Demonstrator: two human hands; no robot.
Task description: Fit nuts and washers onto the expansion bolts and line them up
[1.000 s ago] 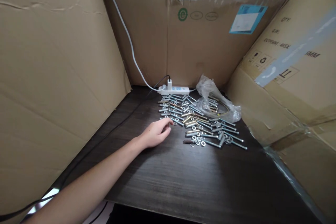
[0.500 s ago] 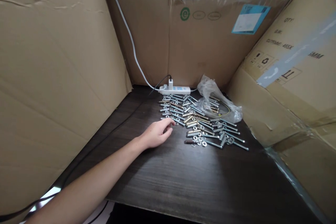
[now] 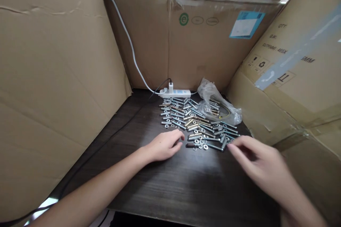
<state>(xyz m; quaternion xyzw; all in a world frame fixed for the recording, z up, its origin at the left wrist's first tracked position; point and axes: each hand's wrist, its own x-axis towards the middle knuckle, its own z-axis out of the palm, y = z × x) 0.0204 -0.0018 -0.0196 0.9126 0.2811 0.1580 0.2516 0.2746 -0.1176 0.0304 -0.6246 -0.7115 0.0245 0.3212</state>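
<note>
My left hand (image 3: 166, 145) rests on the dark table just in front of the hardware, fingers loosely curled and thumb apart, with nothing visible between them. At the right edge of the spread, my right hand (image 3: 262, 161) reaches in, slightly blurred. Its thumb and forefinger are a little apart, beside a silver sleeve (image 3: 224, 143) and some rings. Rows of metal parts lie between the hands: a long bolt (image 3: 214, 146), a flat washer (image 3: 205, 147), a brown sleeve (image 3: 190, 145), a brass-coloured sleeve (image 3: 192, 128) and several similar pieces.
A white power strip (image 3: 176, 93) with a plugged-in adapter (image 3: 171, 87) lies behind the parts. Right of it is a clear plastic bag (image 3: 210, 92). A black cable (image 3: 119, 130) crosses the table's left side. Cardboard walls (image 3: 149, 42) stand on three sides.
My right hand has come into view from the right, over the parts' right edge. My left hand sits slightly lower and further right. The camera view has shifted a little.
</note>
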